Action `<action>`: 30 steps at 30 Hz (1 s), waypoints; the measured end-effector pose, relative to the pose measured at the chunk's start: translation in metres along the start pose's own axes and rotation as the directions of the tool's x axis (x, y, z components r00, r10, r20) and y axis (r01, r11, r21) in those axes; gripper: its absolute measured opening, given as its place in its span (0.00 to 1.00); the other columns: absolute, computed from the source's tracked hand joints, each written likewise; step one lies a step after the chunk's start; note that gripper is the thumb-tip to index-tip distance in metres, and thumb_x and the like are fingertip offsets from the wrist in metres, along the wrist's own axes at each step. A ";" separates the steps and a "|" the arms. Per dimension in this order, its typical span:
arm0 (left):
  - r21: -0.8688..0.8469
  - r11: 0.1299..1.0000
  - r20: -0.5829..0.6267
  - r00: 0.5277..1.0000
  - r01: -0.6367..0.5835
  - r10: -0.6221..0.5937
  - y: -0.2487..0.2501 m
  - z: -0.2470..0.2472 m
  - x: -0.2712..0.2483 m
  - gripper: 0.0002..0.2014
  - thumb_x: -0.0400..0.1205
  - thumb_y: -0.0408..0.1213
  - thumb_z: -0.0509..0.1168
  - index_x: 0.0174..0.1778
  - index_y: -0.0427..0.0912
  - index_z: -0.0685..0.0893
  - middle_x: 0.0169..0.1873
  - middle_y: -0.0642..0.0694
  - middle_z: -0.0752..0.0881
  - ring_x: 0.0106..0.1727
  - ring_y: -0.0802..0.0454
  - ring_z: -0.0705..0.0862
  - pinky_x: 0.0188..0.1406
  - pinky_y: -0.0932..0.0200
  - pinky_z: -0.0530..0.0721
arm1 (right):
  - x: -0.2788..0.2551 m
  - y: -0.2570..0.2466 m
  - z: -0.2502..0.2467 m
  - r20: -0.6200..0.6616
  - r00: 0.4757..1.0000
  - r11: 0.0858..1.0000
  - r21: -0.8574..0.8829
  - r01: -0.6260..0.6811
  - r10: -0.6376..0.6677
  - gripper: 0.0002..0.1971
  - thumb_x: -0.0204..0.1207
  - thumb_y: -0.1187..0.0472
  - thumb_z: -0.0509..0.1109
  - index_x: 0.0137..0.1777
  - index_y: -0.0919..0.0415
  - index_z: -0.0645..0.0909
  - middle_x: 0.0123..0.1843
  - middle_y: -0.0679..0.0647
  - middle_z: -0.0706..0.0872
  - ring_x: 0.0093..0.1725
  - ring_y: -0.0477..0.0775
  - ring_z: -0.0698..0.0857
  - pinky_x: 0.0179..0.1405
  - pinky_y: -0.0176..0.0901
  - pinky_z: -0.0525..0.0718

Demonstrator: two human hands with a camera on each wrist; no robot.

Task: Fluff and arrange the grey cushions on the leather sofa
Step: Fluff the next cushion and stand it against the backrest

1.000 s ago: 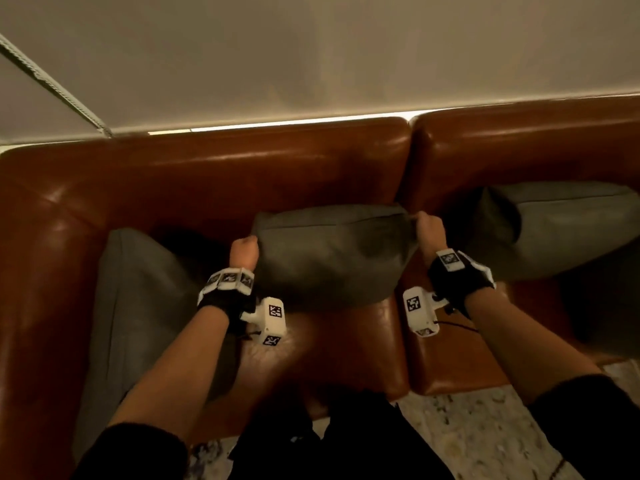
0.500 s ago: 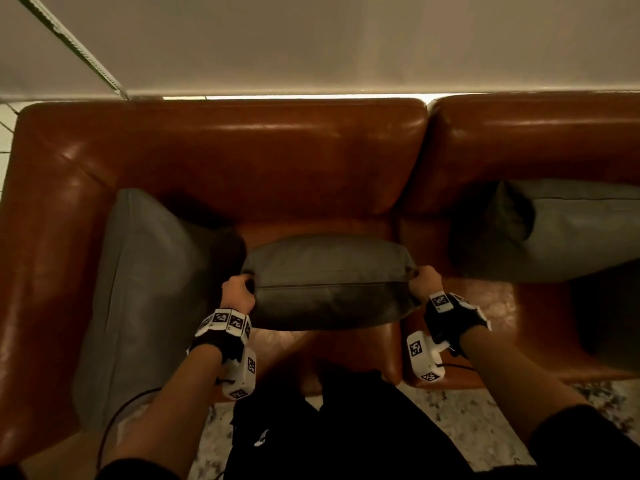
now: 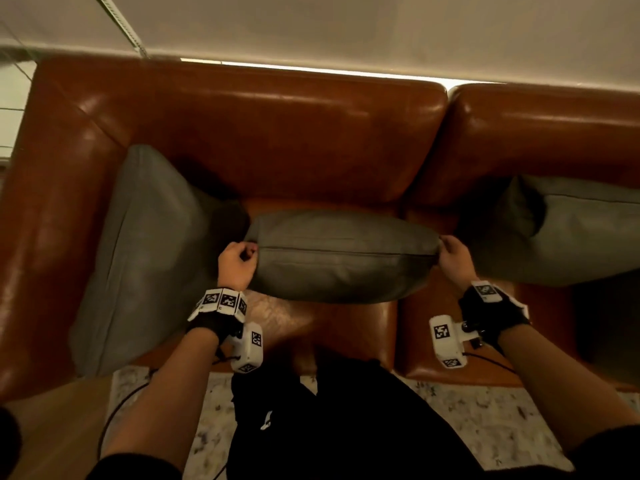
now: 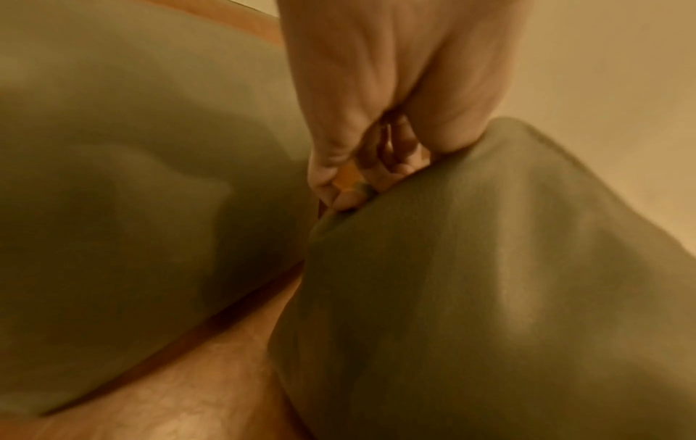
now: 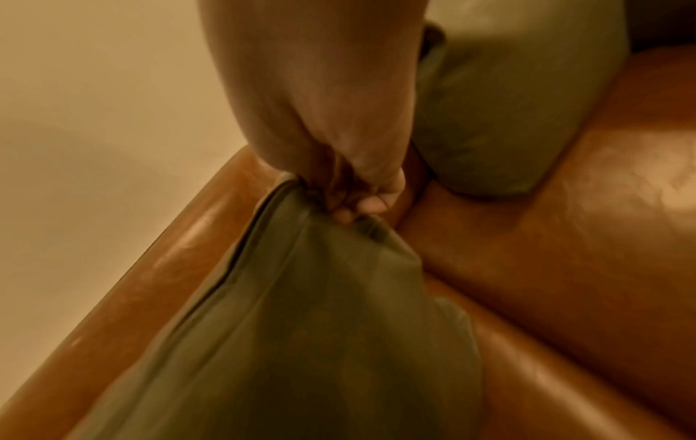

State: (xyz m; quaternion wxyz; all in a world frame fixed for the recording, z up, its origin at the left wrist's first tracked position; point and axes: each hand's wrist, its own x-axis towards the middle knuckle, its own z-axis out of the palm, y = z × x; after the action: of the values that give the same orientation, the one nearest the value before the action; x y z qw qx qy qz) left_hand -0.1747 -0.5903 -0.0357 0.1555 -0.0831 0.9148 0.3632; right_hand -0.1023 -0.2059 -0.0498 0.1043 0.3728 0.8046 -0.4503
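A grey cushion (image 3: 343,258) hangs edge-up over the seat of the brown leather sofa (image 3: 242,133), between my two hands. My left hand (image 3: 239,261) pinches its left top corner, and the left wrist view shows the fingers curled round the grey cushion's (image 4: 508,282) corner. My right hand (image 3: 452,254) grips the right top corner; the right wrist view shows the bunched fabric of the cushion (image 5: 320,312) in my fingers (image 5: 361,205). A second grey cushion (image 3: 138,258) leans on the left armrest. A third grey cushion (image 3: 561,230) sits on the right seat.
The sofa backrest (image 3: 519,133) runs along a pale wall (image 3: 346,26). A speckled rug (image 3: 485,420) and my dark-clothed legs (image 3: 329,427) are in front of the seat. A dark shape (image 3: 609,323) lies on the right seat below the third cushion.
The held cushion has come away from the backrest toward me and been drawn out wider between my hands. My view has shifted right and back.
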 end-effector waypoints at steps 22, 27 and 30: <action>-0.203 0.965 -0.072 0.981 0.164 -0.181 0.015 0.029 -0.029 0.13 0.76 0.42 0.70 0.41 0.32 0.86 0.38 0.36 0.87 0.41 0.46 0.82 0.50 0.51 0.80 | -0.008 0.019 -0.033 -0.011 0.927 0.905 0.221 -0.364 0.376 0.25 0.80 0.47 0.63 0.58 0.73 0.80 0.39 0.63 0.81 0.35 0.58 0.79 0.37 0.49 0.78; -0.361 0.926 -0.047 0.990 0.105 -0.131 0.024 0.009 -0.018 0.11 0.79 0.38 0.67 0.41 0.33 0.87 0.30 0.45 0.85 0.37 0.51 0.83 0.42 0.59 0.79 | -0.012 -0.014 -0.048 0.225 0.931 0.790 0.495 -0.362 0.286 0.14 0.85 0.53 0.56 0.58 0.61 0.79 0.66 0.64 0.81 0.57 0.60 0.83 0.54 0.51 0.86; -0.535 0.828 -0.048 0.972 0.168 -0.229 0.025 -0.008 0.000 0.12 0.78 0.39 0.68 0.48 0.31 0.87 0.29 0.52 0.86 0.32 0.63 0.83 0.39 0.67 0.80 | -0.013 -0.033 -0.053 0.345 0.900 0.735 0.531 -0.421 0.266 0.14 0.85 0.50 0.54 0.54 0.53 0.80 0.57 0.56 0.84 0.55 0.54 0.82 0.53 0.50 0.84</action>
State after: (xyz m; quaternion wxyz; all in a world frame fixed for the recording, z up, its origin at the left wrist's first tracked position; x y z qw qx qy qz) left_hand -0.1830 -0.5783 -0.0142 0.1131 -0.2372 0.7733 0.5770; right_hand -0.1073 -0.1807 0.0083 0.1632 0.4708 0.5198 -0.6939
